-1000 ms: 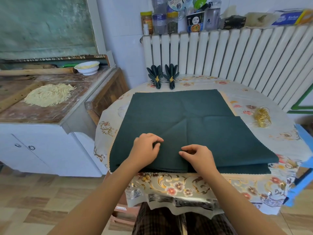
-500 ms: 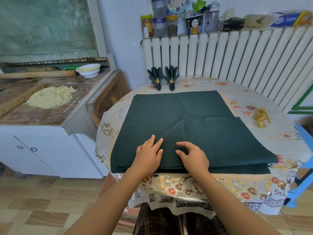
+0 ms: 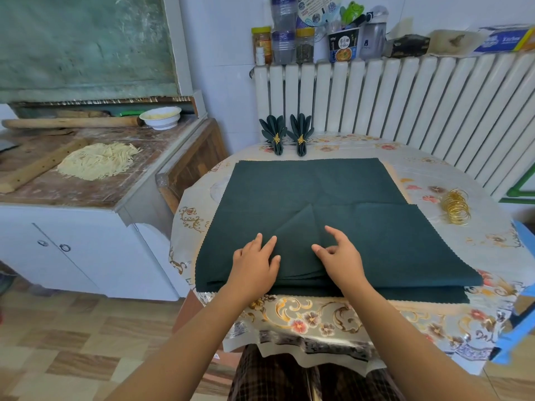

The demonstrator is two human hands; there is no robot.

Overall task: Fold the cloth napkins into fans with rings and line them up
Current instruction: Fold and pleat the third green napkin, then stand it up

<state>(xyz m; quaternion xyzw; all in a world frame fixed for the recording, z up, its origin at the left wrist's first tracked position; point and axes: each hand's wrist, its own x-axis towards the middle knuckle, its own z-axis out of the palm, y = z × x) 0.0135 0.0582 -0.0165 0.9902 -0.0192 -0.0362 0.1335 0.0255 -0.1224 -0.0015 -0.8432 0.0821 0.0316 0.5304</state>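
A second ago your left hand (image 3: 254, 263) was curled into a loose fist on the dark green napkin (image 3: 312, 198) near the front edge of the table (image 3: 434, 175); now it lies flat, fingers straight and pressed onto the cloth. Your right hand (image 3: 340, 257) was pinching the fold with bent fingers; now its fingers are spread and lifted a little, the thumb and a fingertip still touching the cloth. Both hands have moved slightly farther from the front edge, towards the point of the folded flap.
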